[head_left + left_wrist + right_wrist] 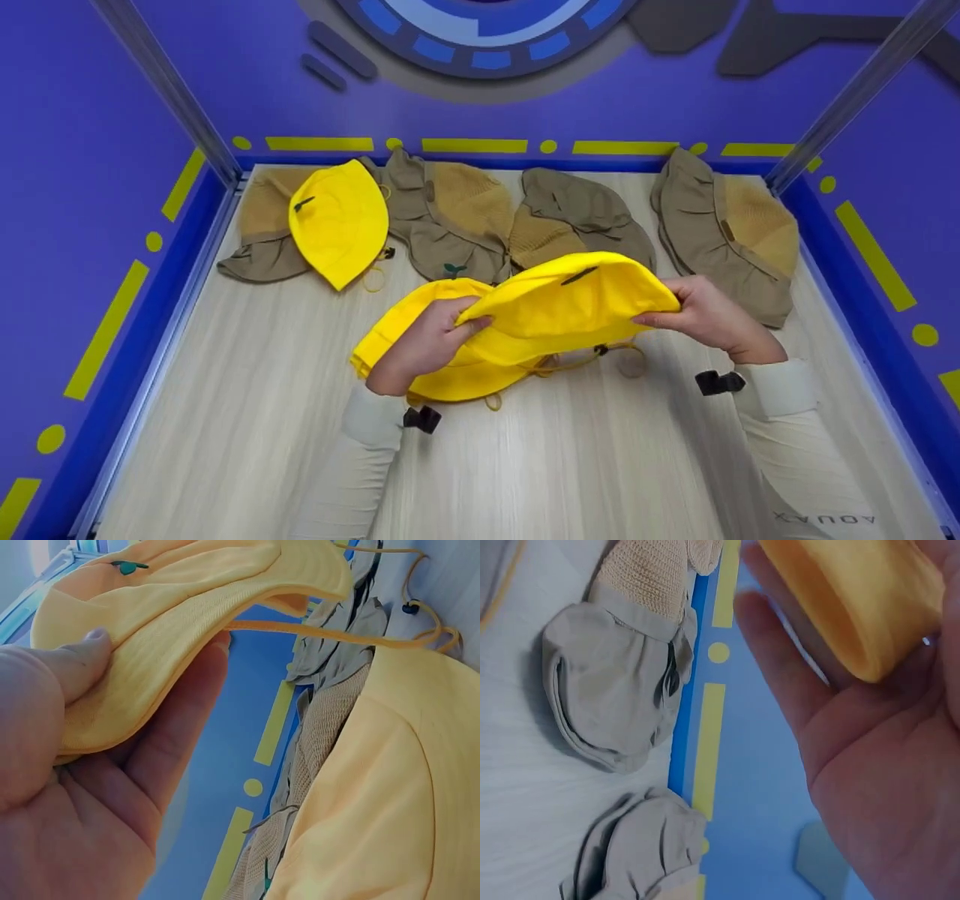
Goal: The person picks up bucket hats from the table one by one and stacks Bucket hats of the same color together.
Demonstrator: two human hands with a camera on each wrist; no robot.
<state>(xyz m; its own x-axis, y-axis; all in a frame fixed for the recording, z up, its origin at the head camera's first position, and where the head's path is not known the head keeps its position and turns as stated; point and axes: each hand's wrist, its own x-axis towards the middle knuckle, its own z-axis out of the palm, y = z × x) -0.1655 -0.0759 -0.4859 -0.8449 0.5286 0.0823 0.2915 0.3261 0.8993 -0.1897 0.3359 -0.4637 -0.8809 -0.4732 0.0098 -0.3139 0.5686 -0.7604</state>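
A yellow bucket hat (577,311) is stretched between both hands over the middle of the table. My left hand (431,337) pinches its left end, thumb on top of the stitched brim and fingers beneath, as the left wrist view shows. At the opposite end, the right hand (694,311) grips the folded yellow edge between thumb and fingers. An orange cord with a black toggle (601,350) dangles from the held hat. Beneath it, partly covered by the hat and the left hand, a second yellow hat (457,386) lies on the table.
Along the back lie several brown-and-tan hats, among them one at the far right (690,214) and one with a green sprout mark (457,251). Another yellow hat (341,225) overlaps the leftmost brown one. Blue-purple panels (480,112) wall the pale wood table (247,420) at back and sides.
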